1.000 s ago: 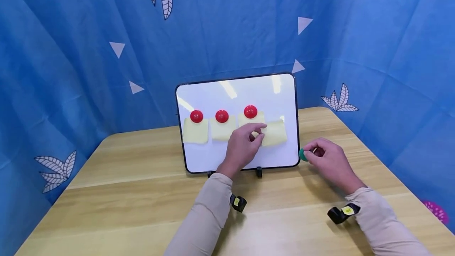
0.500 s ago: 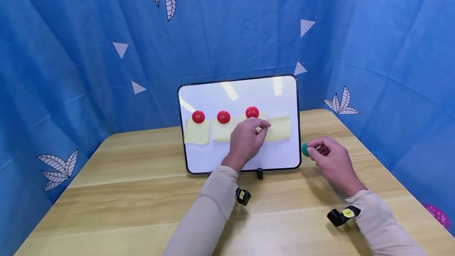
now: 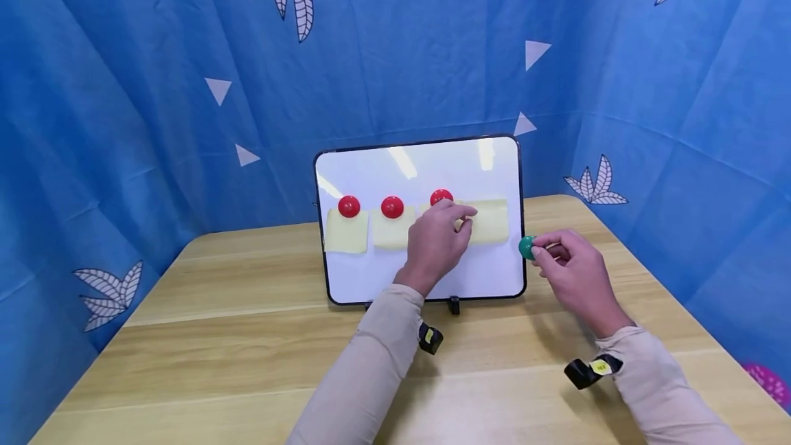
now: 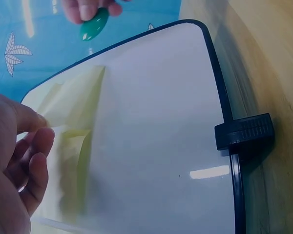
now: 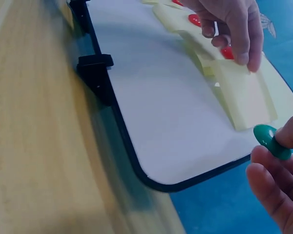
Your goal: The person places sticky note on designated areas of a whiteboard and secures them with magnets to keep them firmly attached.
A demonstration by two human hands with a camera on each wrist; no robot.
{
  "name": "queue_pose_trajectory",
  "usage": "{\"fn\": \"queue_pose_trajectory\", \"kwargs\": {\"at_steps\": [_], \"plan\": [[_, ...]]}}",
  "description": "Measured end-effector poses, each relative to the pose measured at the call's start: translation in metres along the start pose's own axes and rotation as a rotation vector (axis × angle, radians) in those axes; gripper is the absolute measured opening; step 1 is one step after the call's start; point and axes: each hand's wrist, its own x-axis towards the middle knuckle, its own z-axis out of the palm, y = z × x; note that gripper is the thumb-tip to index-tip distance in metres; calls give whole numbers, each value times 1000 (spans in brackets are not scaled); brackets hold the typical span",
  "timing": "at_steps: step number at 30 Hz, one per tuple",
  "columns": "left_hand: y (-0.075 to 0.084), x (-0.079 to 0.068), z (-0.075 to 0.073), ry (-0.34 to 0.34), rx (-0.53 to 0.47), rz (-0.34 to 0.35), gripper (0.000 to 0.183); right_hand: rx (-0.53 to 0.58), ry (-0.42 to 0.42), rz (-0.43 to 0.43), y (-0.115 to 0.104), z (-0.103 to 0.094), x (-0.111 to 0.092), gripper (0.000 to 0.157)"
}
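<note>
My left hand [image 3: 437, 239] pinches the left edge of the rightmost yellow sticky note [image 3: 491, 220], which lies against the whiteboard [image 3: 364, 283]. In the right wrist view, fingertips touch that sticky note [image 5: 246, 97] at its far end. Just off the board's right edge, my right hand [image 3: 575, 273] holds a round green magnet [image 3: 527, 247] between thumb and fingers. The green magnet [image 4: 94, 25] also shows in the left wrist view. Two more notes, a left one [image 3: 347, 233] and a middle one [image 3: 391, 231], each have a red magnet at the top; a third is mostly behind my left hand.
Red magnets [image 3: 349, 207] sit in a row across the board. Black stand feet [image 3: 454, 305] support it on the wooden table [image 3: 247, 335]. A blue patterned curtain [image 3: 402, 53] surrounds the table's back and sides.
The rightmost note has shifted slightly up and straightened, with my left hand moving along. My right hand has raised the green magnet a little, near the board's edge. The view has tilted slightly.
</note>
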Motion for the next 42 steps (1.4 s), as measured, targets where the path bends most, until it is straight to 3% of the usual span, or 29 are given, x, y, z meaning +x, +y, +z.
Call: {"fn": "queue_pose_trajectory", "kwargs": {"at_steps": [13, 27, 42], "plan": [[6, 2, 8, 7, 156, -45, 26, 63, 38, -49, -14, 11, 23, 15], [12, 6, 9, -31, 174, -77, 29, 68, 58, -34, -24, 12, 33, 19], [15, 3, 14, -13, 196, -75, 25, 98, 100, -34, -29, 28, 50, 21]]}}
